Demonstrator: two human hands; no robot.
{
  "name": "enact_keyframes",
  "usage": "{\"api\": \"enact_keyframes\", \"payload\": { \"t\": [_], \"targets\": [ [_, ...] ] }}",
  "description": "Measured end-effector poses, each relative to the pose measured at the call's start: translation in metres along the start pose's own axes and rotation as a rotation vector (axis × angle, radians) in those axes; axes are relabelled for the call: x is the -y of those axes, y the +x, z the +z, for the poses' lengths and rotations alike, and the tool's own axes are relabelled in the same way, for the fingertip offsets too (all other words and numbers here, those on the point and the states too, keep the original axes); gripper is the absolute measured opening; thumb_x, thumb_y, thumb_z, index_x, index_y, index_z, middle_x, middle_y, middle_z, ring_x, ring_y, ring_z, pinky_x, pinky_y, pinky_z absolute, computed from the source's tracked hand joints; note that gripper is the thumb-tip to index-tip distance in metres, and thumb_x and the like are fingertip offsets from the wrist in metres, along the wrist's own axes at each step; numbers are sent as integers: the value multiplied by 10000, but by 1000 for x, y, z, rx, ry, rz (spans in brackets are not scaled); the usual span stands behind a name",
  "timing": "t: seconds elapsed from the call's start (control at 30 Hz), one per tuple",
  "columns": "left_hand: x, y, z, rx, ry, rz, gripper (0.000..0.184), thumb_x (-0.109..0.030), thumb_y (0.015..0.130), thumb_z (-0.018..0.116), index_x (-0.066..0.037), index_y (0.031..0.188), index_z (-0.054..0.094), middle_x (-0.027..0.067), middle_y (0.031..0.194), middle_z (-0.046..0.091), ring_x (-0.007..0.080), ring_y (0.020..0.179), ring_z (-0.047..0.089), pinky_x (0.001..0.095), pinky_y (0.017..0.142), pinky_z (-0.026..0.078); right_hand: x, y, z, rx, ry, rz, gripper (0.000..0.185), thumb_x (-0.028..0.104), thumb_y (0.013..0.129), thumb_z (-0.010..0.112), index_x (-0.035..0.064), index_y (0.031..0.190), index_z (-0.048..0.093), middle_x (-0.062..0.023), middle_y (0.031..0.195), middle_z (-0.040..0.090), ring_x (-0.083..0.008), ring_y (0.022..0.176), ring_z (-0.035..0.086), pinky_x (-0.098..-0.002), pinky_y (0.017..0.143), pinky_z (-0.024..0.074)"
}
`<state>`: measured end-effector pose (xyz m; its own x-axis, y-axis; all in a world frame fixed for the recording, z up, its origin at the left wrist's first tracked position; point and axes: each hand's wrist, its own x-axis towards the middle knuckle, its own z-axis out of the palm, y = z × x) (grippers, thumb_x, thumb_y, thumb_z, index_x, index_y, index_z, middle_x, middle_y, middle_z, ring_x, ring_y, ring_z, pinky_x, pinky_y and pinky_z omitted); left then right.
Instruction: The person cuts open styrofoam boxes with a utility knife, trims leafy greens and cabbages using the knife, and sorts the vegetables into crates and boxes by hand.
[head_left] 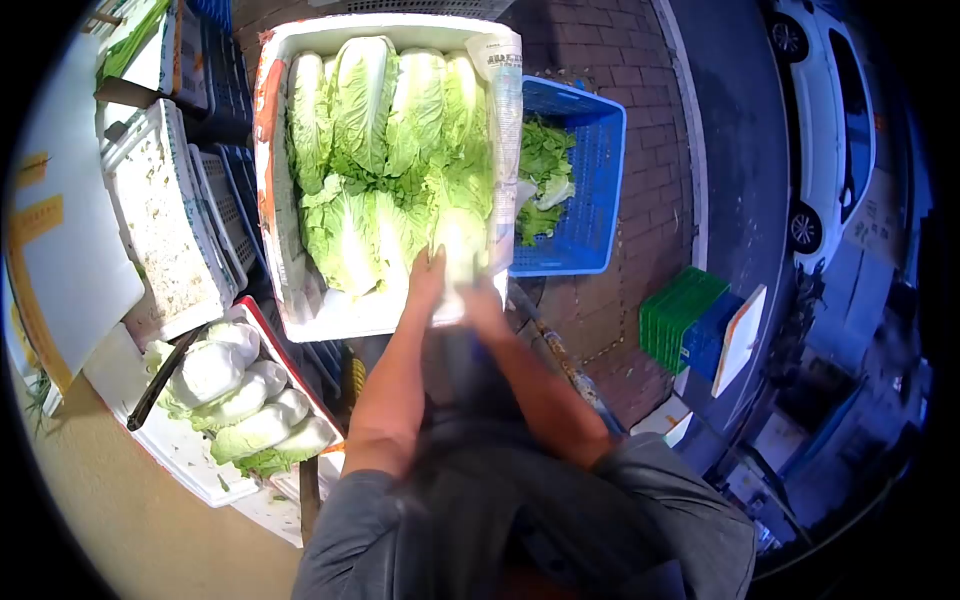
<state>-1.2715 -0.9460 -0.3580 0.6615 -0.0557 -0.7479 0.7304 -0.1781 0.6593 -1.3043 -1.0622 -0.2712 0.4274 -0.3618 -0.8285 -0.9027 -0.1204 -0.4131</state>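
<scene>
A white foam box (pixel 375 325) holds several long green cabbages (pixel 362 105) in two rows, with newspaper (pixel 505 120) along its right side. My left hand (pixel 428 275) is at the lower part of the box, its fingers closed against the pale base of the cabbage at the lower right (pixel 460 230). Close beside it on the right, my right hand (pixel 480 303) is smeared by motion at the same cabbage's base, and its fingers cannot be made out.
A blue crate (pixel 617 180) with loose leaves stands right of the box. At left are an emptied-looking white foam box (pixel 165 230) and another with pale cabbages (pixel 240 400). Green crates (pixel 683 318) and a white car (pixel 830 130) are farther right.
</scene>
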Motion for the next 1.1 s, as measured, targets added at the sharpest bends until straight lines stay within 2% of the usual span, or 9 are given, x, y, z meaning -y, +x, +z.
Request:
{"api": "enact_keyframes", "payload": {
  "t": [0.1,0.23,0.27,0.37,0.4,0.57,0.7,0.87,1.1],
  "targets": [
    [-5,1,-1,-19,21,13,773,-528,972,519,63,1448,379,279,1383,508,327,1274,504,364,1072,379,5,3,5,-21,48,-6,507,288,846,677,-25,1221,543,-210,899,628,-275,626,640,-345,469,520],
    [-19,5,-16,57,-75,-90,824,-576,949,533,61,1451,384,269,1411,488,323,1299,482,363,1083,368,-13,5,9,-99,-80,-136,536,327,855,704,-14,1240,553,-235,996,650,-361,917,646,-453,808,518],
    [-42,-4,-26,75,-118,-160,828,-576,944,545,66,1444,397,251,1418,489,318,1304,476,366,1088,362,3,-11,10,-101,-50,-146,578,348,859,710,-18,1273,541,-247,1071,655,-403,1018,622,-459,949,444],
    [-46,11,-45,307,-321,-261,699,-493,953,588,65,1361,486,178,1264,621,251,1112,615,368,950,484,17,-27,15,-140,89,-158,594,352,866,703,-14,1301,532,-258,1109,651,-401,1047,623,-444,931,462],
    [-52,9,-46,318,-395,-251,666,-476,956,589,55,1347,499,168,1235,634,245,1083,626,369,926,496,13,-22,18,-168,106,-213,529,285,861,724,7,1277,551,-126,981,642,-194,762,605,-337,562,519],
    [-23,15,-40,251,-491,-222,534,-391,979,578,25,1310,533,149,1181,657,247,1032,648,382,880,522,17,-37,23,-100,255,-156,532,255,849,743,-28,1256,551,-123,988,645,-190,752,615,-323,551,524],
    [-15,0,-57,359,-562,-188,654,-344,928,637,33,1414,416,184,1300,569,289,1166,564,403,975,463,30,-70,24,-58,304,-22,485,259,832,763,-33,1170,575,-126,958,651,-183,689,625,-311,505,510],
    [-31,-47,-84,307,-754,-121,536,-238,933,602,28,1377,462,167,1204,624,269,1043,633,394,882,527,47,-108,20,46,180,-20,447,284,819,783,-25,1076,584,-96,850,607,-151,628,586,-298,481,489],
    [-93,-104,-134,151,-723,126,458,-186,908,626,35,1297,531,132,1138,658,226,981,659,357,842,541,47,-118,40,71,85,-452,471,288,821,785,-5,1138,596,-60,800,570,-136,629,554,-297,532,487]
  ]
}}
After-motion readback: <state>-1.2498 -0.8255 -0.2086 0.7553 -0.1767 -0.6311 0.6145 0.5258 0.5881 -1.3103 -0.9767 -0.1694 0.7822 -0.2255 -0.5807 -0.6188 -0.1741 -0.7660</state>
